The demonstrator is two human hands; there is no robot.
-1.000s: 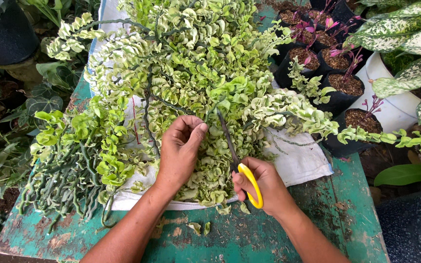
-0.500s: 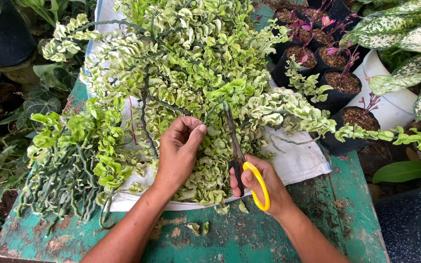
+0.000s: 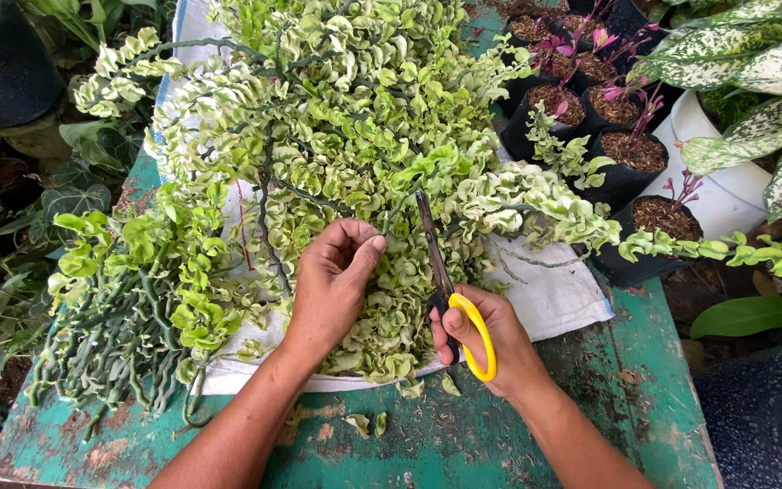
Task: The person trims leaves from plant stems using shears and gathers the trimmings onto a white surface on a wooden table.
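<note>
A big heap of curly, pale green and cream leafy stems (image 3: 337, 136) lies on a white woven sack (image 3: 545, 294) spread over a worn green table (image 3: 662, 398). My left hand (image 3: 337, 281) rests on the foliage with fingers curled around a stem near the middle of the heap. My right hand (image 3: 491, 344) holds yellow-handled scissors (image 3: 450, 290), blades pointing away from me and reaching into the leaves just right of my left fingertips. Whether the blades touch a stem is hidden by leaves.
Several small black pots (image 3: 631, 154) with soil and purple sprouts stand at the back right beside a white pot (image 3: 730, 195). Spotted large leaves (image 3: 753, 54) hang over the right. Dark green twisted stems (image 3: 101, 335) droop over the table's left edge. Loose leaf bits (image 3: 364, 424) lie near me.
My right hand has shifted the scissors slightly right and forward, the blades now standing more upright in the foliage. The left hand has stayed on the stem.
</note>
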